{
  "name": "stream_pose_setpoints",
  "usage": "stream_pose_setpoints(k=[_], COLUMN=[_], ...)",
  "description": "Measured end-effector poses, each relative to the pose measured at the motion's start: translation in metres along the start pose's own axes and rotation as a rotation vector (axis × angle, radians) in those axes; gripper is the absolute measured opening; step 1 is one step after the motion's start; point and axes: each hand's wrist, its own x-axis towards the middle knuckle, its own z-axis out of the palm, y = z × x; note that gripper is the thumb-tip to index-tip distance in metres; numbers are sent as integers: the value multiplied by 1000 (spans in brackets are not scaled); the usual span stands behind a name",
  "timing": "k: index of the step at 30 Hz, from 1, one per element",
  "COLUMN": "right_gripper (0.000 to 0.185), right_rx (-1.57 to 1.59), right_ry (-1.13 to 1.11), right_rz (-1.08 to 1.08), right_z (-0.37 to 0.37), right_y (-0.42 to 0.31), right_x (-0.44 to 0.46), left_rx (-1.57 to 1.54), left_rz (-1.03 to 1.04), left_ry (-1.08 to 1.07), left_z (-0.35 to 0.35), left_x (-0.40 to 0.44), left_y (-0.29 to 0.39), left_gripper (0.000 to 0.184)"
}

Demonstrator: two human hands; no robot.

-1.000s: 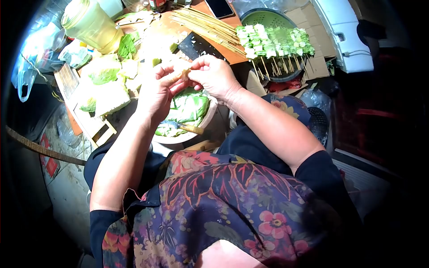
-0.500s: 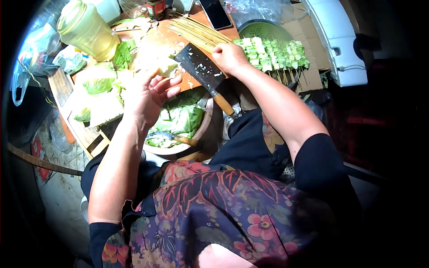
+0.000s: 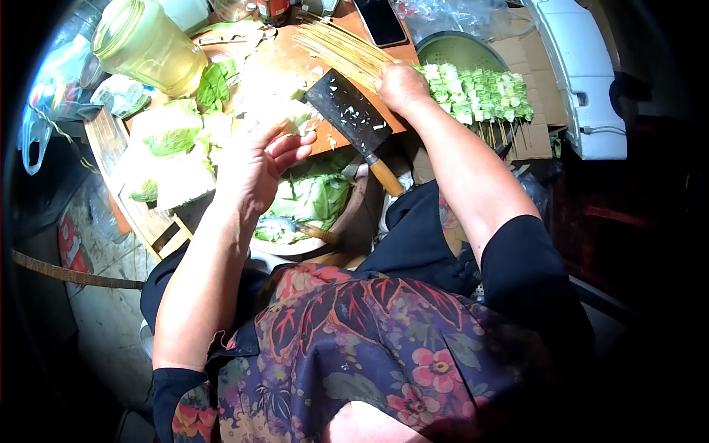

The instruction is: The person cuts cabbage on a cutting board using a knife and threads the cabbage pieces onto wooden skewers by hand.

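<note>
Left hand (image 3: 255, 164) and right hand (image 3: 403, 86) flank a cleaver (image 3: 351, 113) beside bamboo sticks (image 3: 338, 49).

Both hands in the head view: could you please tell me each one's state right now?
Left hand: loosely curled beside pale leaf pieces; whether it holds any cannot be told.
Right hand: curled at the ends of thin sticks; its grip is hidden.

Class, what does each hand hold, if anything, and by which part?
Right hand: at the ends of the bamboo sticks; grip cannot be told. Left hand: by pale cabbage; hold unclear.
</note>
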Motion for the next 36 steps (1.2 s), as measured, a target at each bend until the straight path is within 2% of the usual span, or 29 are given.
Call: stream_pose_setpoints(k=[2, 7, 9, 11, 15, 17, 22, 26, 30, 32, 34, 36], right_gripper=[20, 19, 17, 13, 8, 4, 8, 13, 16, 20, 20, 19], right_rx=[-3, 110, 477, 607, 1011, 912, 951, 1015, 990, 965, 1018, 1037], right_ry=[69, 22, -101, -34, -310, -180, -157, -236, -224, -290, -250, -241], right_rz=[-58, -110, -159, -396, -367, -507, -422, -359, -389, -330, -346, -361], right_z=[1, -35, -49, -56, -82, -79, -89, -83, -85, -87, -79, -76], right_y=[0, -22, -35, -45, -70, -70, -74, -71, -74, -76, -78, -76], right_x=[-2, -19, -41, -62, -121, -136, -160, -164, -162, -161, -161, -160], left_rx=[-6, -59, -59, -86, -115, -163, -328, -327, -200, -153, 69, 118], left_rz=[7, 65, 155, 187, 288, 359, 315, 361, 404, 414, 599, 652], left_ry=[34, 42, 53, 65, 79, 60, 35, 4, -22, -4, 87, 122], left_z=[1, -7, -10, -12, -21, -23, -36, -40, -46, -47, -42, -38], left_x=[1, 6, 9, 11, 11, 8, 6, 5, 6, 5, 2, 0], left_y=[0, 3, 6, 9, 24, 31, 39, 42, 44, 44, 45, 44], left_gripper=[30, 35, 29, 25, 24, 23, 35, 35, 33, 32, 32, 32])
